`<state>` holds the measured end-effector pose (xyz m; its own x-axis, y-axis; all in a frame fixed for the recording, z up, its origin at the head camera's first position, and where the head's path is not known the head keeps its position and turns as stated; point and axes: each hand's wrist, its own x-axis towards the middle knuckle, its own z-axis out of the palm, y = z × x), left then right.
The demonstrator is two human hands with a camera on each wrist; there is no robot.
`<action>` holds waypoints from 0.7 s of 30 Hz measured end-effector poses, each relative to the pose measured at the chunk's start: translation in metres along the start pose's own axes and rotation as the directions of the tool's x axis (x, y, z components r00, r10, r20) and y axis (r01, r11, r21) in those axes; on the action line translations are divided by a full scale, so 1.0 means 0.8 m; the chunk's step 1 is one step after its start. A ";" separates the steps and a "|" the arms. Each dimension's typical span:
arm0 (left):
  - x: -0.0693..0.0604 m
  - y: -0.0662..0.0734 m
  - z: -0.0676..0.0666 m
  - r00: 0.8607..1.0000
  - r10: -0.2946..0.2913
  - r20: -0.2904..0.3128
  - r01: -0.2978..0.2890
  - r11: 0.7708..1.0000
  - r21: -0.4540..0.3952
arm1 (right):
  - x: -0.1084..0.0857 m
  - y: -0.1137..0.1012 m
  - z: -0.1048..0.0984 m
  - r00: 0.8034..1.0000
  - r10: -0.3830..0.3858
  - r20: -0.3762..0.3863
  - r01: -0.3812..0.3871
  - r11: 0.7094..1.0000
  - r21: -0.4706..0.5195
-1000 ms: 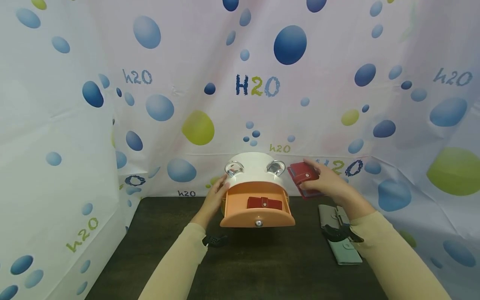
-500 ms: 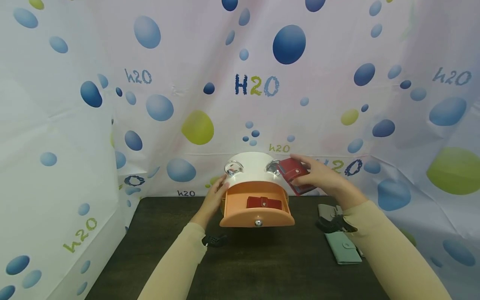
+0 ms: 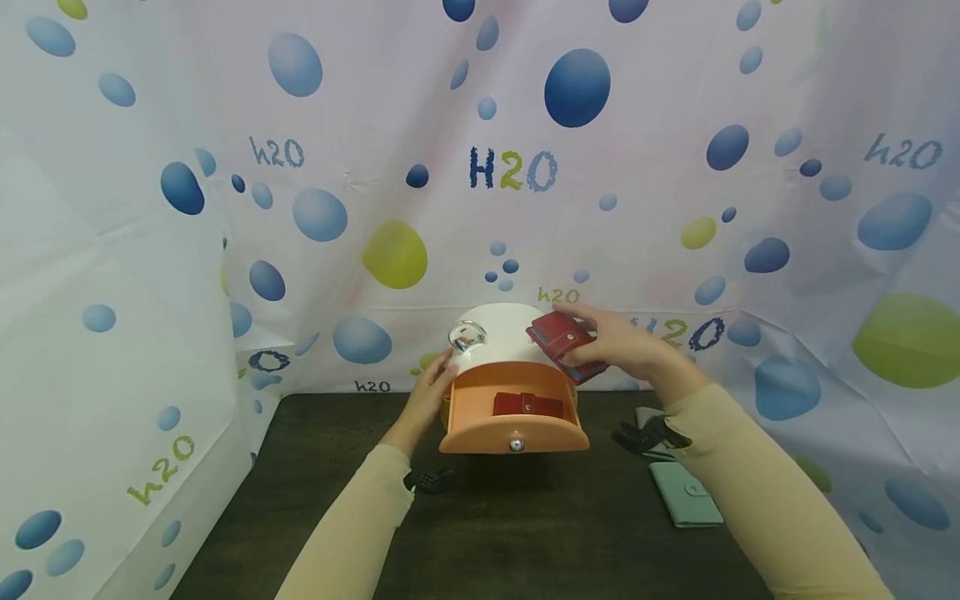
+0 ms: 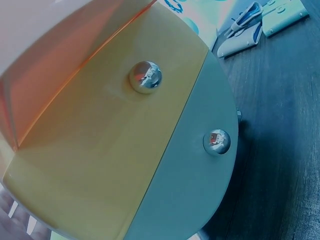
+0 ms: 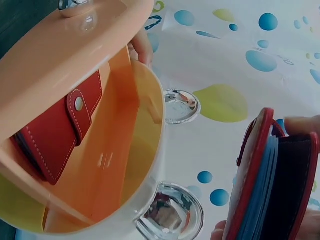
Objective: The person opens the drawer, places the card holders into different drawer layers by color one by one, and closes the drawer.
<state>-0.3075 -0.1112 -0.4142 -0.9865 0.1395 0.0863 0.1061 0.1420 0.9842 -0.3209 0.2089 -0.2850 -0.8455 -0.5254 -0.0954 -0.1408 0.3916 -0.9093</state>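
Observation:
A small rounded cabinet with a white top [image 3: 506,342] and round silver eye-like rings stands on the dark table. Its orange drawer [image 3: 480,437] is pulled out, and a red snap wallet [image 3: 510,406] lies inside. My left hand [image 3: 426,398] rests against the cabinet's left side. My right hand [image 3: 622,343] pinches a second red wallet, a card holder [image 3: 558,335], above the cabinet's right side, in front of one ring. In the right wrist view this card holder [image 5: 260,170] is tilted, with blue card sleeves showing at its edge.
Below the orange drawer, a yellow drawer front [image 4: 115,130] and a green one [image 4: 195,175] with silver knobs appear closed. On the table at right lie a mint wallet [image 3: 686,496] and a grey one [image 3: 648,414], partly hidden by the right wrist strap. A patterned curtain [image 3: 480,217] hangs behind.
My right hand has carried the red card holder leftward, from beside the cabinet to over its right side, now covering the right ring. The left hand and the drawer stay put.

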 end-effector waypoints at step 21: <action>-0.006 0.005 0.003 1.000 -0.002 -0.010 0.002 1.000 0.005 | 0.030 0.002 0.017 0.974 -0.105 0.200 0.128 0.986 -0.108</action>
<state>-0.3019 -0.1086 -0.4114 -0.9879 0.1294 0.0856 0.1045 0.1473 0.9836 -0.3345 0.1863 -0.2947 -0.7061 -0.7037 -0.0784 -0.3028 0.4002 -0.8649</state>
